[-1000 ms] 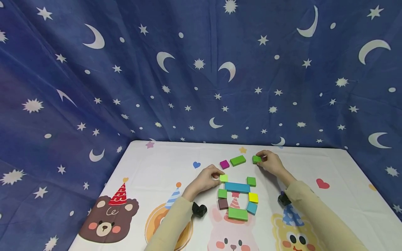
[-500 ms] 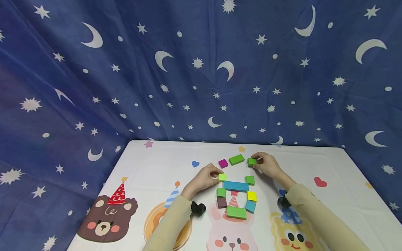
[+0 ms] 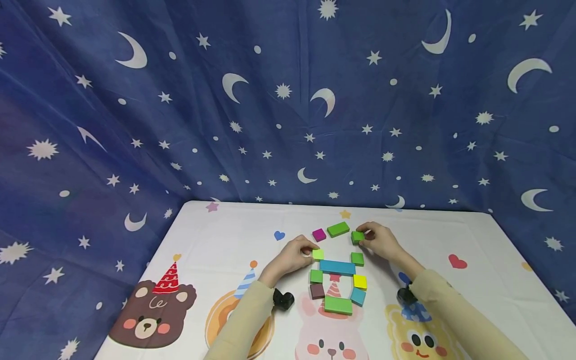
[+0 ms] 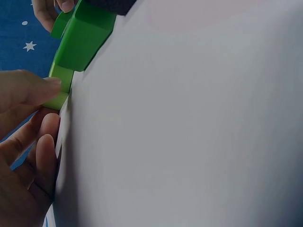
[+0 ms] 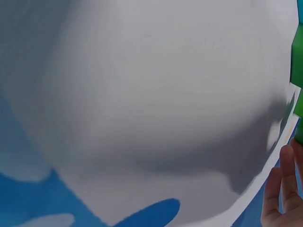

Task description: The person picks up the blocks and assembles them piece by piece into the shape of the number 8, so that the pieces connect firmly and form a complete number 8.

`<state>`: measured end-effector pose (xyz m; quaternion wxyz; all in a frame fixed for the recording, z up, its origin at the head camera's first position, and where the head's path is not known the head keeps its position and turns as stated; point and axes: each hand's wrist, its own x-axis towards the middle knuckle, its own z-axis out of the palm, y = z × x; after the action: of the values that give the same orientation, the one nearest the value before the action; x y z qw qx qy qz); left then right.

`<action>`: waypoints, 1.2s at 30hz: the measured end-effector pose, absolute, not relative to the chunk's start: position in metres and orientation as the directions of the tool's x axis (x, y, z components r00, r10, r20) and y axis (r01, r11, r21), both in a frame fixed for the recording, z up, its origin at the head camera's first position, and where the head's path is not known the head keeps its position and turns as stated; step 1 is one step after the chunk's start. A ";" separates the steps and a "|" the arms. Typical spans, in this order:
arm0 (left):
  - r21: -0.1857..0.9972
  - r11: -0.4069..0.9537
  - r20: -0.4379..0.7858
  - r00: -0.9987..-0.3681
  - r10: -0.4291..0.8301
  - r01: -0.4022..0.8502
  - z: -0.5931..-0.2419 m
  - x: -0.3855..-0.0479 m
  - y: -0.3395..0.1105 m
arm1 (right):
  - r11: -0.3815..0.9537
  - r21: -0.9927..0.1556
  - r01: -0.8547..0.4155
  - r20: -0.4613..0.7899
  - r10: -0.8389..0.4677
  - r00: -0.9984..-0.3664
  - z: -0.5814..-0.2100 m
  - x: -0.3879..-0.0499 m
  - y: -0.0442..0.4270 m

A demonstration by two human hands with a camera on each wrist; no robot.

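My left hand [image 3: 291, 256] pinches a lime-green block [image 3: 318, 255] at the upper left corner of a ring of blocks on the table. In the left wrist view, thumb and fingers hold that lime block [image 4: 60, 87] beside a darker green one. My right hand [image 3: 380, 241] holds a small green block [image 3: 357, 237] behind another green block [image 3: 357, 259]. Between the two sides lies a long blue block [image 3: 337, 267]. Below it are a green block [image 3: 316, 276], a brown one [image 3: 317, 291], a yellow one [image 3: 360, 282], a small blue one [image 3: 358, 297] and a long green one [image 3: 338, 305].
Behind the ring lie a magenta block [image 3: 319, 235] and a long green block [image 3: 338, 229]. The white tablecloth [image 3: 216, 240] carries printed animals, and a blue starry curtain [image 3: 270, 115] hangs past its far edge.
My right hand has brought the small green block leftward and toward me, nearer to the ring. The left hand keeps its hold on the lime block. The whole view shifted slightly.
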<state>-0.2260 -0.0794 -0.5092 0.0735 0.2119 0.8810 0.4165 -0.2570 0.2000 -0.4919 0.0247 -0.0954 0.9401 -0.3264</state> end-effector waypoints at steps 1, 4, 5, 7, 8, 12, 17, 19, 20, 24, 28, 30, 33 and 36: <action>0.765 0.564 0.047 -0.899 0.435 0.313 -0.509 -0.226 -0.079 | 0.768 -0.620 -0.163 0.014 -0.197 -0.980 -0.492 -0.256 0.199; 0.766 0.561 0.048 -0.898 0.437 0.314 -0.510 -0.227 -0.079 | 0.766 -0.622 -0.160 0.006 -0.199 -0.980 -0.491 -0.254 0.198; 0.767 0.560 0.048 -0.898 0.437 0.314 -0.510 -0.227 -0.080 | 0.766 -0.621 -0.163 0.007 -0.202 -0.979 -0.491 -0.253 0.198; 0.768 0.558 0.049 -0.897 0.439 0.315 -0.510 -0.227 -0.080 | 0.765 -0.623 -0.162 0.006 -0.203 -0.979 -0.491 -0.252 0.197; 0.769 0.557 0.048 -0.897 0.439 0.314 -0.510 -0.227 -0.080 | 0.764 -0.624 -0.164 0.006 -0.205 -0.979 -0.491 -0.251 0.197; 0.767 0.559 0.048 -0.898 0.438 0.314 -0.510 -0.227 -0.080 | 0.761 -0.625 -0.176 0.012 -0.215 -0.976 -0.492 -0.248 0.196; 0.767 0.557 0.055 -0.897 0.439 0.319 -0.511 -0.227 -0.080 | 0.754 -0.623 -0.209 0.033 -0.242 -0.970 -0.493 -0.245 0.197; 0.767 0.556 0.055 -0.897 0.439 0.320 -0.511 -0.228 -0.080 | 0.751 -0.622 -0.221 0.040 -0.252 -0.967 -0.494 -0.244 0.197; 0.768 0.555 0.055 -0.896 0.440 0.319 -0.512 -0.227 -0.080 | 0.750 -0.624 -0.220 0.039 -0.252 -0.967 -0.495 -0.244 0.197; 0.772 0.556 0.045 -0.898 0.437 0.309 -0.511 -0.227 -0.080 | 0.754 -0.619 -0.220 0.034 -0.254 -0.967 -0.497 -0.245 0.196; 0.773 0.558 0.038 -0.900 0.435 0.303 -0.510 -0.227 -0.080 | 0.759 -0.613 -0.221 0.031 -0.256 -0.966 -0.497 -0.245 0.195; 0.773 0.559 0.038 -0.900 0.433 0.301 -0.510 -0.227 -0.080 | 0.758 -0.612 -0.226 0.032 -0.262 -0.965 -0.496 -0.246 0.195; 0.775 0.555 0.039 -0.900 0.434 0.302 -0.510 -0.226 -0.080 | 0.758 -0.606 -0.239 0.034 -0.275 -0.961 -0.497 -0.246 0.195; 0.777 0.549 0.043 -0.897 0.439 0.306 -0.510 -0.225 -0.080 | 0.759 -0.603 -0.245 0.034 -0.283 -0.958 -0.497 -0.247 0.196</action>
<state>-0.2255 -0.0801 -0.5095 0.0784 0.2127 0.8767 0.4244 -0.2470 0.1956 -0.4968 0.0298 -0.1410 0.9374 -0.3170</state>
